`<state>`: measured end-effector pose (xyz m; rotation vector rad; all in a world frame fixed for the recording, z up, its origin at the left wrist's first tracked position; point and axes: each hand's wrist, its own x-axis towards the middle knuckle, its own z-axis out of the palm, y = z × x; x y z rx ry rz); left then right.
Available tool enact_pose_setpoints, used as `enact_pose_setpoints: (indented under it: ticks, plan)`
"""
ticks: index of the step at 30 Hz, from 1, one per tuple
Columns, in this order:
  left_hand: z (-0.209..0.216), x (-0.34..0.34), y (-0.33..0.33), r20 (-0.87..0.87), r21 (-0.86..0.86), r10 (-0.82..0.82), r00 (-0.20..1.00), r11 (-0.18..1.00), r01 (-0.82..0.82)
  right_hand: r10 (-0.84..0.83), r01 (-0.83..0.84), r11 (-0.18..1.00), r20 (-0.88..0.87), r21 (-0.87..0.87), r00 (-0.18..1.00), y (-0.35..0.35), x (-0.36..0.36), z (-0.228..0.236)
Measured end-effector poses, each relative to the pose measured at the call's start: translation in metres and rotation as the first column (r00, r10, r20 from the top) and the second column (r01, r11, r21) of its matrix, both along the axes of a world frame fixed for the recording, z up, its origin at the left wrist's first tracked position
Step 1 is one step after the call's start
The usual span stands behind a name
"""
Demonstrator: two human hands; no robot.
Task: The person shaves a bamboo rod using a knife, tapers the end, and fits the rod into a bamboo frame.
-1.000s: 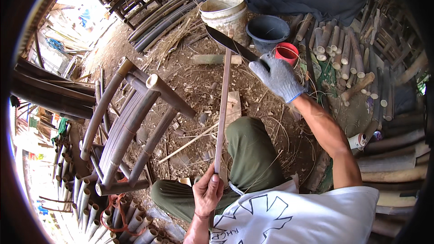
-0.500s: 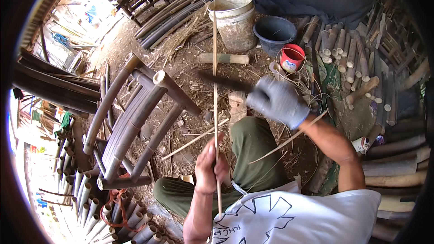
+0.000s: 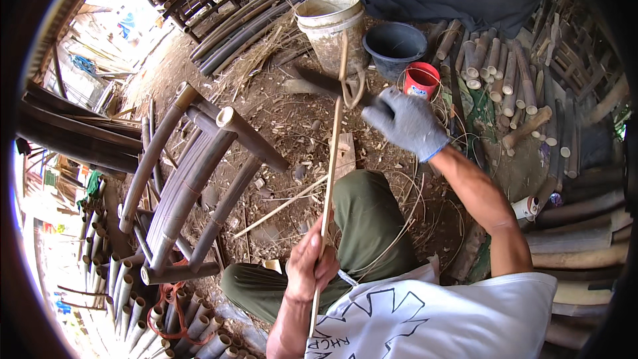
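Note:
My bare left hand is closed around a long, thin bamboo strip. The strip slants up and away from my shirt, past my knee. In a grey glove, my right hand grips a dark-bladed knife, its handle hidden inside the fist. The blade lies across the far part of the strip. There a pale, curled sliver bends away beside the blade. I cannot tell how deep the edge sits in the strip.
A bamboo chair frame stands at left. White, black and red buckets are at the far side. Cut bamboo poles lie right. Another thin strip and shavings litter the ground.
The strip has tilted, its far end now split into a curling sliver at the knife. The loose sliver by my right forearm has left that place. The whole view has shifted slightly.

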<state>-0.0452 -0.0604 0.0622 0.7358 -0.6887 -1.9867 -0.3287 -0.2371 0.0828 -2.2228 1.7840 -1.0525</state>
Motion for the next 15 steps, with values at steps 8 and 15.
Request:
enact_pose_setpoints:
  ticks: [8,15]
  plan:
    - [-0.012,0.031,0.036,0.025,-0.015,0.11,0.994,0.994,-0.11,-0.007,0.029,0.999,0.428,-0.044,0.904,-0.009,-0.031,0.018]
    - [0.02,-0.014,-0.042,0.409,-0.313,0.241,0.88,0.943,-0.113,0.345,-0.348,0.936,-0.043,-0.061,0.937,0.078,0.069,-0.004]
